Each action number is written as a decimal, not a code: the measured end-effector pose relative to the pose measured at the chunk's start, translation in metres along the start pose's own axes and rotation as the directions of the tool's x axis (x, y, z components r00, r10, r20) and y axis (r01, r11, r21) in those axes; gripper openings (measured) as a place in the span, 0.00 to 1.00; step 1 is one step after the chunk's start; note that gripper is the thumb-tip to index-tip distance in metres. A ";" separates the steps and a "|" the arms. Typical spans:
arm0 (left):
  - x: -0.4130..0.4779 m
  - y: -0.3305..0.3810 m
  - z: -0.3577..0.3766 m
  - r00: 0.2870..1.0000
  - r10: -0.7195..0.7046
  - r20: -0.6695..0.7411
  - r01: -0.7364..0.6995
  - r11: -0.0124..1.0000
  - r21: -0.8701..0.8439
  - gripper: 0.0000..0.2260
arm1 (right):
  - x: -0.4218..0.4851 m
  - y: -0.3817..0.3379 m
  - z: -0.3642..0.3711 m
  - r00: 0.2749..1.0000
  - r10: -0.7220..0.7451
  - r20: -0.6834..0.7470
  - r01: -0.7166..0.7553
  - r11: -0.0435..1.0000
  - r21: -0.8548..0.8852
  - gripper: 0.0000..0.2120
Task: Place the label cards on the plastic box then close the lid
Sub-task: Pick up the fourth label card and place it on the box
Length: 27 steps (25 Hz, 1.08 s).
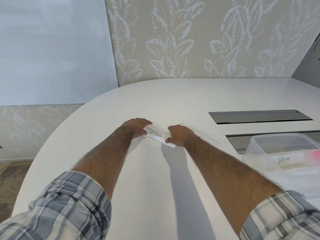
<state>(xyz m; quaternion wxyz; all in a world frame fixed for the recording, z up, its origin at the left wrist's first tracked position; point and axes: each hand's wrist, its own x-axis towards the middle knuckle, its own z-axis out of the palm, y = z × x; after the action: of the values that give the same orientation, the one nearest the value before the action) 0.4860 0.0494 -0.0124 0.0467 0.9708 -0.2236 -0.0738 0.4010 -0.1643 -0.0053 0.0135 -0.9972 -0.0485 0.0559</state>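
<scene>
Your left hand [136, 127] and right hand [179, 135] are both down on the white oval bench [155, 179], one at each end of a clear acrylic label card with "ZEBRA" handwritten on it [156, 135]. The card lies flat on the bench, angled so its far end sits under your left fingers [147, 122] and its near end under your right fingers [168, 140]. Your left fingers curl over the card's far edge with the thumb at the near edge, pinching that end. Your right thumb and fingertips press against the other end; the fingers there are bent and closed on the card. The written word shows in the gap between your two hands.

Just beyond your right fingers, a second clear thin acrylic strip [202, 132] lies on the bench, running away to the right and apart from the card you hold.

Well to the right of your right fingers stands the translucent rectangular plastic box [280, 146], open at the top. In front of it lies a white card marked "BEAR" [284, 160]; whether it rests on the box's lid I cannot tell. Something pink [313, 155] shows at the box's right edge.
</scene>
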 end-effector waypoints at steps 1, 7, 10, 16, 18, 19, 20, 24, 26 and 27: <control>0.000 0.001 -0.001 1.000 0.001 0.002 -0.001 1.000 -0.001 0.26 | 0.000 -0.001 0.002 1.000 0.001 0.005 -0.001 1.000 -0.004 0.18; -0.008 0.003 -0.003 1.000 -0.011 0.026 0.011 1.000 0.010 0.22 | -0.002 -0.007 0.008 0.999 0.033 0.003 -0.033 0.997 0.071 0.22; -0.015 0.005 -0.002 0.999 -0.026 0.030 0.025 1.000 0.018 0.24 | -0.006 -0.007 0.008 0.999 0.034 0.001 -0.034 0.996 0.084 0.23; -0.035 0.017 -0.007 0.999 -0.045 0.030 0.043 0.998 0.042 0.19 | -0.020 -0.002 0.004 1.000 0.006 -0.019 -0.005 0.997 0.072 0.24; -0.044 0.024 -0.011 0.999 -0.044 0.022 0.043 0.998 0.046 0.17 | -0.027 0.001 -0.001 1.000 -0.009 -0.025 0.010 0.998 0.061 0.23; -0.048 0.027 -0.013 0.999 -0.046 0.019 0.045 0.998 0.044 0.17 | -0.030 0.003 -0.005 1.000 -0.014 -0.027 0.016 0.998 0.063 0.23; -0.053 0.031 -0.017 0.999 -0.047 0.014 0.047 0.998 0.043 0.17 | -0.033 0.005 -0.008 0.999 -0.019 -0.028 0.020 0.998 0.066 0.23; -0.073 0.052 -0.038 0.999 -0.047 -0.021 0.048 0.997 0.066 0.16 | -0.054 0.015 -0.030 0.998 -0.040 -0.056 0.044 0.996 0.074 0.23; -0.085 0.067 -0.051 0.998 -0.044 -0.040 0.047 0.995 0.092 0.16 | -0.067 0.021 -0.044 0.996 -0.047 -0.071 0.052 0.996 0.071 0.23; -0.091 0.076 -0.057 0.998 -0.042 -0.052 0.047 0.993 0.105 0.16 | -0.074 0.025 -0.051 0.996 -0.049 -0.078 0.054 0.996 0.071 0.23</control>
<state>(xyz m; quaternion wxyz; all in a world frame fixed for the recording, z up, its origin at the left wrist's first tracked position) 0.3817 0.0252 0.0641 -0.0010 0.9781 -0.2043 -0.0388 0.3357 -0.1976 0.0525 0.0533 -0.9958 -0.0717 0.0190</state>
